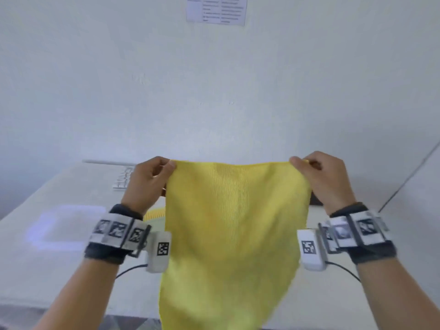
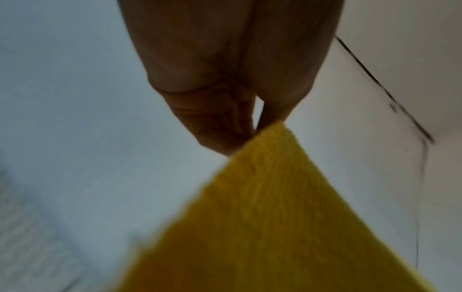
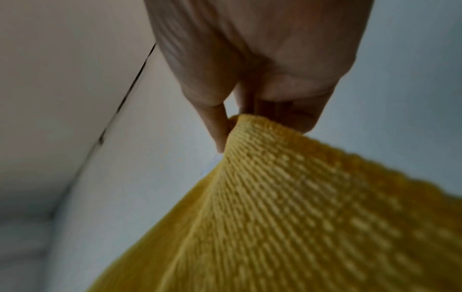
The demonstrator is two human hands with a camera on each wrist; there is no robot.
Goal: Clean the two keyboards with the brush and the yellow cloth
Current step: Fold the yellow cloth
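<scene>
The yellow cloth [image 1: 234, 234] hangs spread out in the air above the table, held up by its two top corners. My left hand [image 1: 152, 177] pinches the left corner [image 2: 270, 134] between thumb and fingers. My right hand [image 1: 319, 177] pinches the right corner [image 3: 247, 126] the same way. A white keyboard [image 1: 123, 178] shows partly behind my left hand at the back of the table. A dark object [image 1: 316, 198], only an edge of it visible, lies behind the cloth by my right wrist. Yellow bristles [image 1: 154, 214] peek out left of the cloth; the brush is mostly hidden.
The white table [image 1: 47, 270] runs up to a white wall [image 1: 214, 91] with a printed sheet [image 1: 216, 9] taped high up. A dark cable [image 1: 409, 172] runs down the wall corner at the right. The table's front edge [image 1: 71, 315] is near my forearms.
</scene>
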